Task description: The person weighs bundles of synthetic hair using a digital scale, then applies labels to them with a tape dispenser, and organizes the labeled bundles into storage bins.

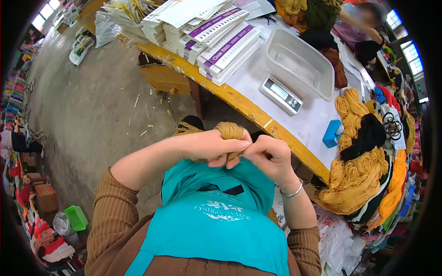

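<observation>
Both hands meet above the lap, over the teal apron. My left hand is wrapped round a bundle of golden-brown yarn, which bulges out above its fingers. My right hand is closed in a pinch right beside it, fingertips touching the left hand's fingertips; a thin strand seems to lie between them, too small to make out well. More golden-brown yarn hangs over a dark knee behind the left wrist.
A table with a yellow edge holds stacked printed cards, a clear plastic tub, a digital scale, a blue tape dispenser and yarn skeins. Another person sits across it. Plastic bags lie below right.
</observation>
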Demonstrator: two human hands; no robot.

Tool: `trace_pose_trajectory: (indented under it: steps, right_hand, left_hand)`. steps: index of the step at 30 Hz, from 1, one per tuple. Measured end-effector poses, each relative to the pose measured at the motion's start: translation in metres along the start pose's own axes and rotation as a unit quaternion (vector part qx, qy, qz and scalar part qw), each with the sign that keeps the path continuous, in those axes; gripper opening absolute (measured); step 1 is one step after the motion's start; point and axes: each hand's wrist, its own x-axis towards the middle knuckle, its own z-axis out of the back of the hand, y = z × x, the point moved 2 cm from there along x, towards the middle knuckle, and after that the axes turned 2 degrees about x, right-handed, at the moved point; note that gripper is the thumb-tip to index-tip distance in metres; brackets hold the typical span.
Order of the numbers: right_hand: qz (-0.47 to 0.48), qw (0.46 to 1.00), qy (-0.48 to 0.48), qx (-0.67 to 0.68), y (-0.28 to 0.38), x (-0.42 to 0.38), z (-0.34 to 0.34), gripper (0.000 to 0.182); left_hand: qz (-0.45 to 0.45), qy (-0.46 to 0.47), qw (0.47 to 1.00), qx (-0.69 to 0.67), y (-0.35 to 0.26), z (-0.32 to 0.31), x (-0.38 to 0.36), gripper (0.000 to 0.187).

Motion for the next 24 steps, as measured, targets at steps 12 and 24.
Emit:
trace_pose_trajectory:
  steps: [12,24]
  right_hand:
    - [0.015,0.948,-0.190,0.256,-0.007,-0.011,-0.024,0.009]
    - [-0.217,0.879,-0.419,0.067,-0.044,-0.082,0.073,0.017]
  left_hand:
    - [-0.424,-0.173,0.816,0.354,0.015,-0.011,0.018,0.030]
    - [-0.375,-0.259,0.890,0.015,0.038,-0.014,0.036,0.009]
